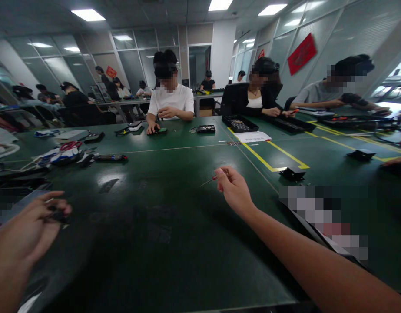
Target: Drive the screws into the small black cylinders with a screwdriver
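Over a dark green matted table [174,208], the right hand [234,189] pinches a slim red-handled metal screwdriver [210,179], tip leftward. The left hand [31,230], well apart, pinches a small dark part [58,215]. Judging by this, screwdriver work is underway; tip and part must meet.

Right hand [234,189] outstretched, fingers pinched together; left hand [31,230] low, fingers curled inward.
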`<action>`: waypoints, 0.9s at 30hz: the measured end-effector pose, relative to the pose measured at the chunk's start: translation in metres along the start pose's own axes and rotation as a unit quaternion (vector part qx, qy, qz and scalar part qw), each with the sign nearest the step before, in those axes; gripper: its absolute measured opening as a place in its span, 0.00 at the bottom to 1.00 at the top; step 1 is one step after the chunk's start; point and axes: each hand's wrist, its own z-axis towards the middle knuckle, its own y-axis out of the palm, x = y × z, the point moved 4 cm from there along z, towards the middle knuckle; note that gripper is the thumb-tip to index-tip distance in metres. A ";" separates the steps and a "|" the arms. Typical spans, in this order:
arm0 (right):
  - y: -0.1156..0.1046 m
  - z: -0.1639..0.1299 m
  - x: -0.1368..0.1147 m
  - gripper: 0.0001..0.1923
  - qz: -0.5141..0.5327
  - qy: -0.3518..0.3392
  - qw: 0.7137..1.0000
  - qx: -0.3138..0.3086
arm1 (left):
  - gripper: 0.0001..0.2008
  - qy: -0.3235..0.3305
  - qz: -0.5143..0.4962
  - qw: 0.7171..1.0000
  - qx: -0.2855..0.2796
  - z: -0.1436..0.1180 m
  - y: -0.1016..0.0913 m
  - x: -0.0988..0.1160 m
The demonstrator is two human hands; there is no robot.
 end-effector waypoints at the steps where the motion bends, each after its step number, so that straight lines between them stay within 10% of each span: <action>1: 0.000 0.000 0.001 0.16 -0.005 0.001 1.000 -0.002 | 0.20 0.018 -0.035 0.999 -0.023 0.001 0.013 -0.003; 9: 0.002 0.002 0.010 0.14 0.020 0.006 1.000 -0.010 | 0.17 0.168 -0.039 0.930 -0.325 -0.040 0.186 -0.001; 13: 0.002 0.001 0.003 0.15 -0.036 0.004 0.998 -0.053 | 0.28 0.303 0.096 0.883 -0.345 -0.061 0.239 -0.013; 21: 0.002 -0.006 -0.006 0.13 0.013 -0.037 0.999 -0.037 | 0.16 0.400 0.189 0.827 -0.346 -0.067 0.258 -0.043; 27: 0.002 -0.006 -0.004 0.12 0.044 -0.034 0.998 -0.015 | 0.23 0.386 0.154 0.846 -0.334 -0.063 0.253 -0.039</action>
